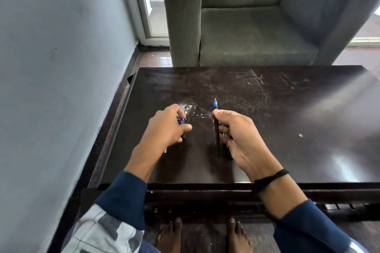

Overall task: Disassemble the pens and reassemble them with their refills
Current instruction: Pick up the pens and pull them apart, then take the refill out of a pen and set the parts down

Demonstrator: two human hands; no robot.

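Pen parts in both hands. My right hand [240, 139] pinches a long slim black pen barrel with a blue tip [216, 135], thumb and forefinger curled round it just below that tip. Its long axis runs almost straight away from me, with the blue tip at the far end and the plain black end pointing back at my body. It sits low over the dark brown scratched wooden counter [287, 119]; whether the near end touches, I cannot tell. A short black pen piece [229, 153] lies under the lower fingers of the same hand, gripped or just lying there, I can't say.

Over to my left hand [164, 129]: its fingers [186, 127] are curled round a small blue plastic pen piece [181, 120], most of it hidden in the curl. A thin pale end [165, 150] pokes out below this hand, possibly a refill, but it is too small to be sure.

Now the relation that matters: the blue piece lies to the left of the barrel, about level with its upper half, with bare counter between the two hands. So the parts are side by side, not in line. By my reckoning a joining move comes next, and for that the small piece must come round onto the barrel's axis at one end. The left hand carries the short part, so it looks the easier one to swing across while the right steadies the barrel.
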